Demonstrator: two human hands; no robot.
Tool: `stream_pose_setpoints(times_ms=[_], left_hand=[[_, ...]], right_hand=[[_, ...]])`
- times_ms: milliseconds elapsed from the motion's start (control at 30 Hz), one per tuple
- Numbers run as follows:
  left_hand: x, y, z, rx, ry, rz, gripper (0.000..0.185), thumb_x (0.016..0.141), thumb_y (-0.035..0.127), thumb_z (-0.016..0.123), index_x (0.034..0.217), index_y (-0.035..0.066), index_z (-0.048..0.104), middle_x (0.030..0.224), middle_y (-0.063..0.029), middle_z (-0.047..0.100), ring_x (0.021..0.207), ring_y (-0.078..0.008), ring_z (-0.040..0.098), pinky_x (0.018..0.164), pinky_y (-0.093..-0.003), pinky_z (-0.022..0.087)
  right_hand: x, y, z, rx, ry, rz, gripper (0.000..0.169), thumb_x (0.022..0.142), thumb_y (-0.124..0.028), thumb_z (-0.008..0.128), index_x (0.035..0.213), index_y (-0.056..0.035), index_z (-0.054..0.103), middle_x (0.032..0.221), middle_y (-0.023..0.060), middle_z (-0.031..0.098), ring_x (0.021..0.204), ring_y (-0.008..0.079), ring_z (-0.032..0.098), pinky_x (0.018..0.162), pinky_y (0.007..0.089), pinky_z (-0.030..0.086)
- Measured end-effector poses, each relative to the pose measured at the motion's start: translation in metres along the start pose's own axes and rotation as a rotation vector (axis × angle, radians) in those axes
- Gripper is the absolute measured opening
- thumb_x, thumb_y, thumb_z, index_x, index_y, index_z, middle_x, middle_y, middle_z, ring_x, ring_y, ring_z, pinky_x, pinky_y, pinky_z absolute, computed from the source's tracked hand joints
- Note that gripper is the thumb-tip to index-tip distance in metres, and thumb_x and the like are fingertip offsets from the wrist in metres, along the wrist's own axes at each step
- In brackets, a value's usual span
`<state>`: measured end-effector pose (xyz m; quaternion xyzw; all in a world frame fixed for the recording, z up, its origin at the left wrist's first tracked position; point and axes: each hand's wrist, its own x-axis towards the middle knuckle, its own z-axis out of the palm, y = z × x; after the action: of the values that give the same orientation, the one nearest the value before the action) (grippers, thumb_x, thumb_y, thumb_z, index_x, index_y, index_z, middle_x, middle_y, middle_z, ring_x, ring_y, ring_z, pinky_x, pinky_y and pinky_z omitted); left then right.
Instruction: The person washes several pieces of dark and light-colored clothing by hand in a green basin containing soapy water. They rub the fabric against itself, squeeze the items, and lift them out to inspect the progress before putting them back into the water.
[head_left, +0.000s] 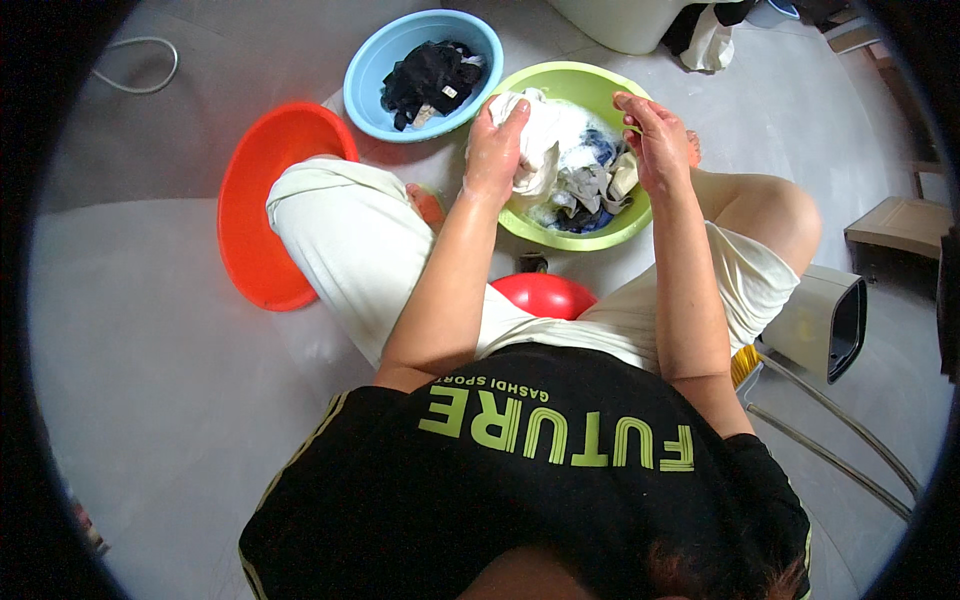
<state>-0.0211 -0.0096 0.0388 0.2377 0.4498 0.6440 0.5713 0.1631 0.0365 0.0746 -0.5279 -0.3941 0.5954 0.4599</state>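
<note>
A green plastic basin (576, 238) stands on the floor between my feet, with suds and several wet garments in it. My left hand (495, 146) grips a bunched white cloth (534, 154) at the basin's left side. On the other side, my right hand (654, 139) is raised above the rim, its fingers bent and seemingly holding nothing. Below it lie a grey garment (586, 187), a cream cloth (624, 176) and dark blue clothes (581, 220) in the soapy water.
Beyond my left hand is a light blue basin (358, 97) holding black clothes (431, 79). A red basin (247, 225) leans by my left leg. A trash bin (802, 322) lies on its side at the right, near metal poles (832, 457). A shower hose (161, 82) lies at upper left.
</note>
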Motion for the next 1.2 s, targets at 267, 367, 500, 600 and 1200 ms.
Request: stream_pose_setpoints(times_ms=[267,367,500,600,1200], left_hand=[[0.011,-0.010,0.000,0.012,0.037,-0.037,0.037,0.088,0.015,0.058,0.119,-0.001,0.046,0.105,-0.0103,0.059,0.092,-0.0159,0.059,0.081,-0.0283,0.048],[0.017,-0.017,-0.004,0.010,0.022,-0.031,0.039,0.088,0.015,0.058,0.121,-0.002,0.045,0.107,-0.0108,0.058,0.094,-0.0161,0.058,0.082,-0.0285,0.047],[0.021,-0.022,-0.006,0.011,0.052,-0.077,0.043,0.087,0.016,0.060,0.123,-0.002,0.044,0.109,-0.0110,0.057,0.096,-0.0165,0.057,0.083,-0.0283,0.046],[0.024,-0.028,-0.013,0.010,0.090,-0.101,0.045,0.087,0.017,0.061,0.123,-0.002,0.044,0.109,-0.0109,0.057,0.095,-0.0165,0.057,0.083,-0.0281,0.046],[0.042,-0.042,-0.018,-0.244,-0.007,-0.232,0.041,0.087,0.015,0.060,0.121,-0.001,0.044,0.109,-0.0111,0.058,0.099,-0.0185,0.058,0.083,-0.0305,0.048]], right_hand=[[0.103,0.004,-0.060,-0.223,0.247,0.166,0.032,0.078,-0.036,0.053,0.088,-0.0096,0.070,0.101,0.0015,0.064,0.087,0.0140,0.046,0.076,0.0293,0.036],[0.150,0.013,-0.110,-0.389,0.353,0.213,0.033,0.078,-0.039,0.053,0.086,-0.0121,0.071,0.090,-0.0024,0.066,0.077,0.0134,0.047,0.072,0.0318,0.040],[0.206,0.030,-0.187,-0.783,0.495,0.225,0.023,0.072,-0.032,0.063,0.074,-0.0106,0.071,0.080,0.0002,0.067,0.069,0.0143,0.051,0.068,0.0309,0.043],[0.238,0.051,-0.223,-0.743,0.472,0.308,0.014,0.070,-0.023,0.064,0.078,-0.0126,0.071,0.087,0.0007,0.066,0.075,0.0147,0.051,0.069,0.0327,0.043],[0.220,0.104,-0.115,-0.880,0.351,-0.234,0.058,0.071,-0.026,0.071,0.120,-0.0017,0.052,0.116,0.0206,0.055,0.104,0.0274,0.055,0.088,0.0348,0.044]])
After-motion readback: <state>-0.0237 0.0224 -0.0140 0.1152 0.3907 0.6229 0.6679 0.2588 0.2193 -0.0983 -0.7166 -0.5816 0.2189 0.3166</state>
